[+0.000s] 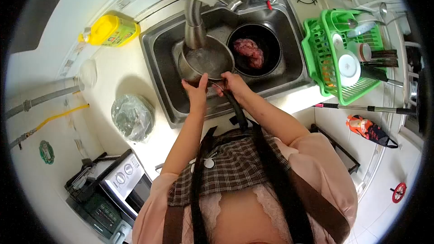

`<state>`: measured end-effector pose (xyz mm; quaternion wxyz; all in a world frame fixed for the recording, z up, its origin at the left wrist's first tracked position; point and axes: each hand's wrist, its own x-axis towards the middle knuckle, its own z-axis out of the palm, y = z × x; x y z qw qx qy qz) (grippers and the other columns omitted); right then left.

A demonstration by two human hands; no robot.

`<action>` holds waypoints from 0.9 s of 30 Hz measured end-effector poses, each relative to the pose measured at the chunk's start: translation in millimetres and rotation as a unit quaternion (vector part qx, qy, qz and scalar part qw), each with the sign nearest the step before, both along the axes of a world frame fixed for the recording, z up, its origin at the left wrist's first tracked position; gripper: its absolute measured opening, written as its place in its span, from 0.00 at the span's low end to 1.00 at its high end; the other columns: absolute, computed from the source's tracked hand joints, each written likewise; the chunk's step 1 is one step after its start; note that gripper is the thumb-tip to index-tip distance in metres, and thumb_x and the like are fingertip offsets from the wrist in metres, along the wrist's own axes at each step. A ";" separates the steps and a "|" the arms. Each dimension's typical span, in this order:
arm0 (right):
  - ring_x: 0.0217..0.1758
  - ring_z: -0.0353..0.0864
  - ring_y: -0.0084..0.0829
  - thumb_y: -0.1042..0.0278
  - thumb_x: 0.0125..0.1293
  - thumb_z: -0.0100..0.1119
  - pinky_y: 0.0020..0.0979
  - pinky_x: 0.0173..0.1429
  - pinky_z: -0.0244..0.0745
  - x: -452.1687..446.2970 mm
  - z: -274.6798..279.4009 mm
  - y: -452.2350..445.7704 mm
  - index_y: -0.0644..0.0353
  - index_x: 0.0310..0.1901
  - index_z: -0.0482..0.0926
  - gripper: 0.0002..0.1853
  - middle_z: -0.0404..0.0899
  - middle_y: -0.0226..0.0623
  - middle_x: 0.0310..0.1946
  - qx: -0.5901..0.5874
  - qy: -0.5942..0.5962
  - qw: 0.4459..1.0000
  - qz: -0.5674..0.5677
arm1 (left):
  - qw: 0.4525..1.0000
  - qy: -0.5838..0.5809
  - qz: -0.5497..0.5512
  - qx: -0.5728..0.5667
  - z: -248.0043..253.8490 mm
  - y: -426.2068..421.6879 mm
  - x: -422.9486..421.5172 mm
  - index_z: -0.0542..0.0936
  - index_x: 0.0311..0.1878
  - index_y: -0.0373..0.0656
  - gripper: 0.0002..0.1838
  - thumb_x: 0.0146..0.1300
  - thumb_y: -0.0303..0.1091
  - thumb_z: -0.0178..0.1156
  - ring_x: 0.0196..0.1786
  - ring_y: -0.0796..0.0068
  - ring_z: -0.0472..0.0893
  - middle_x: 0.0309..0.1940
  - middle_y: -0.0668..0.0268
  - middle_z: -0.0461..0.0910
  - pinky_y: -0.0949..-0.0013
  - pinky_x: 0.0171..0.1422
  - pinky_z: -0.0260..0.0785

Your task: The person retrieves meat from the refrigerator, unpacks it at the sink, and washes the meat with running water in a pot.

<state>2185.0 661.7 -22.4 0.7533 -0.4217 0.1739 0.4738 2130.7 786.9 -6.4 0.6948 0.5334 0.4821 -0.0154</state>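
Steadying saucepan (191, 70), presumably, beneath faucet (195, 34), toward left edge of sink (157, 79): right hand (236, 86) closed at handle (237, 109) base; left hand (197, 92) spread against near side, grip unclear

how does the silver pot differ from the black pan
The silver pot is shiny metal; the black pan is dark inside. The pot is held by the left hand and right hand beneath the faucet; neither hand touches the pan. The pan contains meat; the pot shows none. Both are round and within the sink.

In the sink (167, 77), meat (249, 53) lies in the pan (270, 58), just right of the saucepan (224, 54).
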 end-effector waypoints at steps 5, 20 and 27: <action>0.18 0.63 0.26 0.63 0.64 0.36 0.26 0.23 0.61 5.4 -13.2 -29.3 0.69 0.32 0.69 0.17 0.68 0.37 0.19 0.054 0.167 0.983 -0.057 | 0.961 -0.056 -0.157 0.219 3.4 -16.7 6.3 0.40 0.66 0.34 0.53 0.49 0.44 0.66 0.62 0.57 0.58 0.62 0.49 0.51 0.60 0.62 0.56; 0.15 0.62 0.22 0.57 0.67 0.34 0.28 0.19 0.62 -12.6 -52.4 -41.3 0.64 0.36 0.68 0.18 0.67 0.33 0.17 0.158 0.210 0.964 -0.034 | 0.953 -0.126 -0.195 0.196 19.4 -16.3 -4.6 0.50 0.66 0.39 0.42 0.53 0.40 0.63 0.62 0.61 0.61 0.61 0.55 0.59 0.60 0.62 0.56; 0.42 0.76 0.48 0.54 0.64 0.41 0.39 0.46 0.69 -28.7 -10.2 24.3 0.77 0.48 0.65 0.27 0.75 0.58 0.40 -0.171 -0.292 0.929 0.147 | 0.959 0.078 -0.026 -0.272 34.7 -17.8 -18.9 0.69 0.51 0.44 0.28 0.59 0.59 0.49 0.51 0.62 0.69 0.49 0.61 0.69 0.45 0.57 0.57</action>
